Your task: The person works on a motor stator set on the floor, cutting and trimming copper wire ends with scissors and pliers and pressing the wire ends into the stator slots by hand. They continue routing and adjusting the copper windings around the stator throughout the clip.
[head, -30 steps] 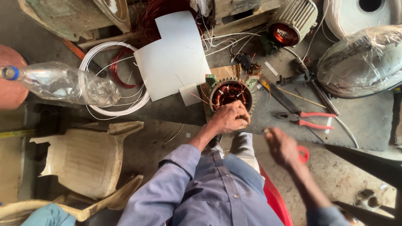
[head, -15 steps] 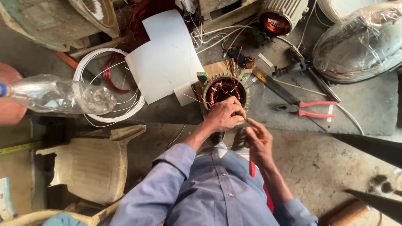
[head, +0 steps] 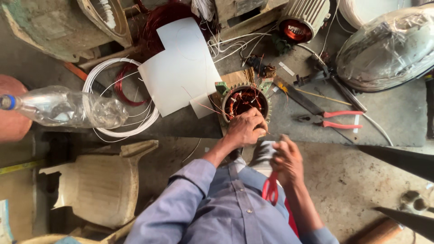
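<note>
Cluttered workshop floor, grey slab ahead. Motor stator (head: 245,103) stands bore-up just beyond my left hand (head: 244,128), which grips its near rim. Right hand (head: 285,159), nearer me, is closed around red-handled scissors (head: 270,190), off the stator.

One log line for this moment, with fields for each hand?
left hand: resting on motor stator rim | right hand: holding red-handled scissors | pliers: lying beside

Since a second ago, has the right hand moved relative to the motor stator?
Yes. The right hand, holding red-handled scissors, has come in from out at the right toward the motor stator, close beside the left hand resting on it.
</note>
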Demonstrator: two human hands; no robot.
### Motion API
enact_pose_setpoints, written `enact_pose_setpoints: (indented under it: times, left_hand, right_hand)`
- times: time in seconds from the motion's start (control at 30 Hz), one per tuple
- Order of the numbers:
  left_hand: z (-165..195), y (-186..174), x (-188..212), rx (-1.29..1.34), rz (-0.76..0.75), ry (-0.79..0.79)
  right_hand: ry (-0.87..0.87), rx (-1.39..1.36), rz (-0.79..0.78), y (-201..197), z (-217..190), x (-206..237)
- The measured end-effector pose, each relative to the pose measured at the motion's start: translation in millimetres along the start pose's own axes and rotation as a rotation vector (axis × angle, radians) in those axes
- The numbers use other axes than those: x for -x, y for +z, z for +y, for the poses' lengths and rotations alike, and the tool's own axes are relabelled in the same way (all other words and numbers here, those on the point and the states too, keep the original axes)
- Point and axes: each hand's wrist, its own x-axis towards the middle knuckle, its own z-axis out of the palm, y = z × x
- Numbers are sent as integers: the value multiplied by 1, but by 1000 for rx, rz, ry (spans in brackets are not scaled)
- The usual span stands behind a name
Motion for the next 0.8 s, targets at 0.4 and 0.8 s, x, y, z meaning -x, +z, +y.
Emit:
enact_pose_setpoints:
  times: [0.4,0.8]
  left_hand:
    - [-3,0,-1,-10,9,39]
    - [-3,-8,-5,70,-59,-23]
  right_hand:
    - [114,21,24,13,-11,-8]
    - [-422,572,36,47,11,-15]
